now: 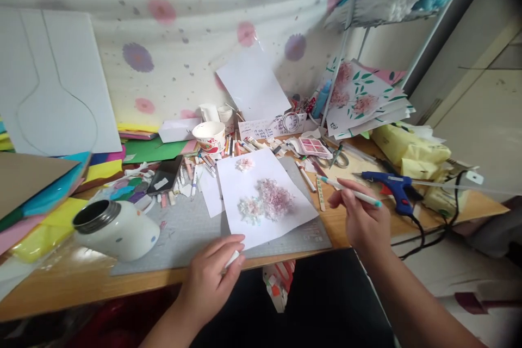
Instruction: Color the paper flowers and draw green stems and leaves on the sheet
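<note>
My right hand [365, 217] grips a white felt-tip marker [359, 194] with teal ends, held in the air to the right of the paper. Between the thumb and fingers of my left hand [214, 272] is a small white stick-like piece [231, 260], mostly hidden, so its kind does not show. That hand rests by the lower left corner of a white sheet [238, 234]. On the sheet are a large pink-purple flower cluster [275, 198], a paler cluster [250, 210] and a small pale pink one [245, 164].
A grey cutting mat [179, 244] lies under the sheet. To the left a white jar [122, 231] lies tipped on its side. At right are a blue glue gun [391, 185] and scissors [338, 157]. Behind stand a paper cup [209, 137], a paint palette [314, 147] and scattered markers.
</note>
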Tool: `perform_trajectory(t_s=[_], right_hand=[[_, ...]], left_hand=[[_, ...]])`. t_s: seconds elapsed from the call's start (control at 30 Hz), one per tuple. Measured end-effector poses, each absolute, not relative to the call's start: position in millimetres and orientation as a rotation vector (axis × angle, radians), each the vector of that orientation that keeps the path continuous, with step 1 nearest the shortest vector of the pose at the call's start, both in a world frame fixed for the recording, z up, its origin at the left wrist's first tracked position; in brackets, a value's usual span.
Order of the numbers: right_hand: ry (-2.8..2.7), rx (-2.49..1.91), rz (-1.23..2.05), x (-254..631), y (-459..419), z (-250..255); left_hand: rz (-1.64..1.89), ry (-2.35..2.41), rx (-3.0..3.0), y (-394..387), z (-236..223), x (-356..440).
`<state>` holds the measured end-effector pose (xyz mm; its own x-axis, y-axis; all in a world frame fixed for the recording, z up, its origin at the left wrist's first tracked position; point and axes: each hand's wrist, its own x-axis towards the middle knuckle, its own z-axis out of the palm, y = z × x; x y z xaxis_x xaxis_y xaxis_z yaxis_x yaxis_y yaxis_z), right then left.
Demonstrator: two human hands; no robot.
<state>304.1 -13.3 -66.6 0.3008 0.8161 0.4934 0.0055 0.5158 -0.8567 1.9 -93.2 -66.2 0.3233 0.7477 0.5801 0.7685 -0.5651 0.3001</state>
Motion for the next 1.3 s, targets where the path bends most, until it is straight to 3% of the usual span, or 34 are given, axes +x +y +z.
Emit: perform_trajectory(t_s=[0.2,0.67,1.0,1.3], right_hand=[[-1.195,-0.85,0.83,277,-34,-77],[-1.602,-0.82,0.619,237,-24,-83],[-1.735,-0.719,0.695,237,-22,-77],[-1.734,-0.603,0.569,234,-22,-66]], left_hand=[[-1.051,-1.359,-2.65,-106,-73,17],[-1.218,-1.189,-2.587,-95,-93,16],[-1.201,-1.139,-2.607,-98,-107,11],[-1.26,-1.354,-2.76,-95,-87,9]])
